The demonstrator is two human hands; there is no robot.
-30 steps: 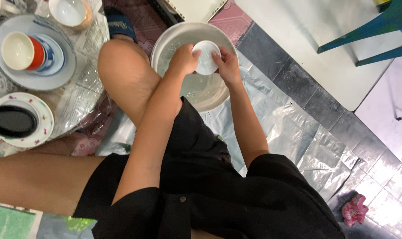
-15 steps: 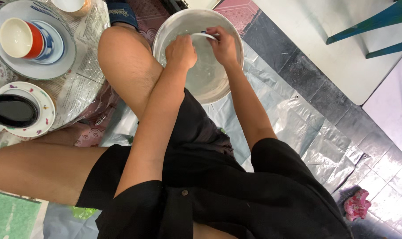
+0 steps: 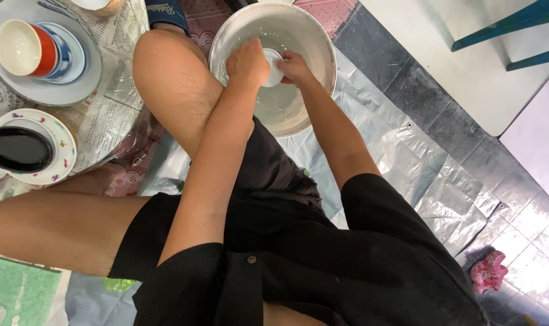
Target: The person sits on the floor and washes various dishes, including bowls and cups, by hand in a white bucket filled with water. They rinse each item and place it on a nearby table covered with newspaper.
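Observation:
A large metal basin (image 3: 323,51) with water stands on the floor in front of my bent knee. Both hands reach into it. My left hand (image 3: 248,61) and my right hand (image 3: 294,67) together grip a small white bowl (image 3: 273,66) held between them above the water. Most of the small bowl is hidden by my fingers.
To the left, on newspaper, a grey plate (image 3: 75,84) carries a red-and-white cup (image 3: 21,48) and a blue-patterned dish (image 3: 69,51). A flowered plate (image 3: 60,151) holds a black dish (image 3: 15,150). Silver sheeting (image 3: 419,157) covers the floor; a pink cloth (image 3: 489,271) lies lower right.
The small white bowl has turned between my hands inside the basin, from open side up to mostly covered by my fingers. The view has shifted slightly.

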